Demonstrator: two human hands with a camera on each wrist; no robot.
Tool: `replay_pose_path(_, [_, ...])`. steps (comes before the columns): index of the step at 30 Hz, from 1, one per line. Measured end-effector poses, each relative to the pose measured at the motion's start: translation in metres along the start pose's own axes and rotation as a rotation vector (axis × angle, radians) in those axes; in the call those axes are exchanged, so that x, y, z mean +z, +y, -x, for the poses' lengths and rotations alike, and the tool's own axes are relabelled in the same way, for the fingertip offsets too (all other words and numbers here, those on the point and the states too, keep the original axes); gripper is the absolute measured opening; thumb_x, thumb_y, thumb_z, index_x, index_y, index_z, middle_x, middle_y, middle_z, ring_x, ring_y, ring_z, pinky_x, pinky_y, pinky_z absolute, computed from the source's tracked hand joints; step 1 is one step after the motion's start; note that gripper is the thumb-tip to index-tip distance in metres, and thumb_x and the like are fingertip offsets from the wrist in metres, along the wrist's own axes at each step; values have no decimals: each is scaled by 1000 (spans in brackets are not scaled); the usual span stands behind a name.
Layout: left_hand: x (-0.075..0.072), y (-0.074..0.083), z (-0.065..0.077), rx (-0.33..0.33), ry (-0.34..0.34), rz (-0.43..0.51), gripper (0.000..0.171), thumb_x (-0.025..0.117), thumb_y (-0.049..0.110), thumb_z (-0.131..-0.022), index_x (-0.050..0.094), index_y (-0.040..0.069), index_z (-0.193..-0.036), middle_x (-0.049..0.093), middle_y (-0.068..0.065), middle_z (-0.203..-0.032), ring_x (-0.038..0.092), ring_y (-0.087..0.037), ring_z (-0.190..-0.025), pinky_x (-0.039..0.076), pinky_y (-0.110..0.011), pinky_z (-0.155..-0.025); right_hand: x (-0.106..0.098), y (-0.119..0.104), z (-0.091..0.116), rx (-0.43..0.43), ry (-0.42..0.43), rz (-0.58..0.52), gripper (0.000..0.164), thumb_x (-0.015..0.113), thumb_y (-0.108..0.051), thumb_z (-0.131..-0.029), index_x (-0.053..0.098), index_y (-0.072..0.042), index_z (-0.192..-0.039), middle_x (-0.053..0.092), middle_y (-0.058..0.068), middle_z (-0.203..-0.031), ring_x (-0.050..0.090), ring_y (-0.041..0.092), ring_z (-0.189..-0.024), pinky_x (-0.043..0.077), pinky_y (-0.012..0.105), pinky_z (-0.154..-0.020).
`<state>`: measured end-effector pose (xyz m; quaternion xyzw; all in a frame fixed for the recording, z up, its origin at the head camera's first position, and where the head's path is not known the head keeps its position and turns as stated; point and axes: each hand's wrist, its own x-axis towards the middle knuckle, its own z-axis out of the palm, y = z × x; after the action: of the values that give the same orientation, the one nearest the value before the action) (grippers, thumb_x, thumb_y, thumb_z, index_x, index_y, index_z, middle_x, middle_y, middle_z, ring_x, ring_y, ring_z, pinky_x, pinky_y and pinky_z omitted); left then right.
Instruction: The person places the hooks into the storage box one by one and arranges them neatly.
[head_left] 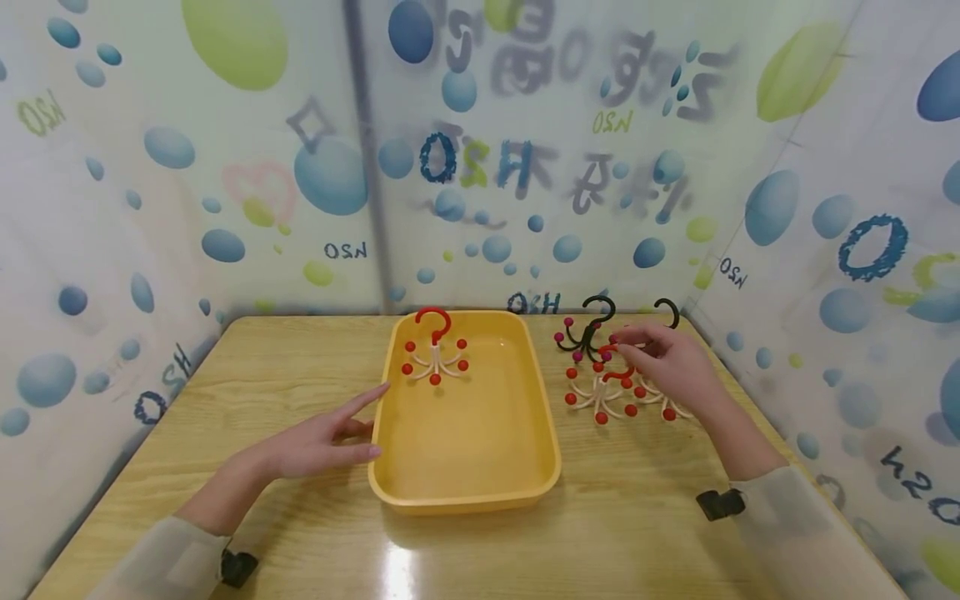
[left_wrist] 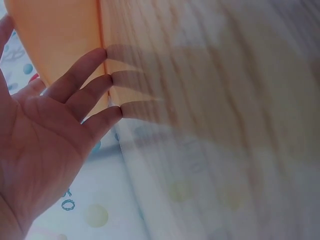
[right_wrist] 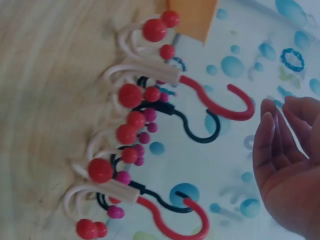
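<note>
A yellow tray [head_left: 465, 442] holds one white multi-arm hanger [head_left: 437, 354] with a red hook and red ball tips. My left hand [head_left: 318, 446] is at the tray's left side, its fingertips against the wall; the left wrist view shows those fingers [left_wrist: 82, 65] nearly straight. Over the hangers on the right is my right hand [head_left: 671, 367], with nothing between its loosely bent fingers in the right wrist view. Nearest it stand a white hanger [right_wrist: 155, 68] with a red hook and a second such hanger [right_wrist: 120, 191], partly hidden by the hand in the head view.
Behind the white hangers stand a black hanger [head_left: 588, 337] with magenta ball tips and another black hanger [right_wrist: 145, 189], all close together. A patterned curtain [head_left: 480, 208] rises behind and beside the wooden table [head_left: 300, 358]. Bare tabletop lies in front of the tray.
</note>
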<state>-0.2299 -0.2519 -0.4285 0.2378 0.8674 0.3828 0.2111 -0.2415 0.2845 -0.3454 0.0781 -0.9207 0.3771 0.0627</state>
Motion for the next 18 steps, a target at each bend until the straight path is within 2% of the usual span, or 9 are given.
replay_pose_path(5, [0, 1, 1, -1, 2, 5, 94, 71, 44, -107, 10, 33, -178, 60, -27, -158, 57, -47, -148, 46, -69, -120, 2, 19, 2, 9, -1, 14, 40, 70, -30, -110, 70, -9, -144, 77, 18, -123, 70, 23, -90, 57, 28, -63])
replay_pose_path(7, [1, 1, 2, -2, 1, 8, 94, 71, 44, -107, 10, 33, -178, 60, -27, -158, 58, -47, -148, 46, -69, -120, 4, 25, 2, 23, -1, 35, 43, 71, -30, -110, 67, -10, -147, 76, 16, -123, 67, 26, -89, 53, 29, -60])
replay_pose_path(11, [1, 2, 2, -4, 3, 5, 94, 71, 44, -107, 11, 33, -178, 60, -27, -158, 58, -47, -148, 45, -70, -120, 10, 34, 2, 48, -4, 64, 47, 73, -26, -108, 64, -12, -152, 73, 16, -119, 60, 24, -84, 49, 27, -57])
replay_pose_path(18, [0, 2, 1, -7, -5, 18, 93, 70, 44, -107, 11, 33, -178, 60, -27, -158, 58, -46, -148, 46, -69, -120, 18, 40, 6, 72, 2, 42, 46, 72, -25, -109, 65, -14, -153, 74, 18, -105, 52, 18, -59, 41, 29, -46])
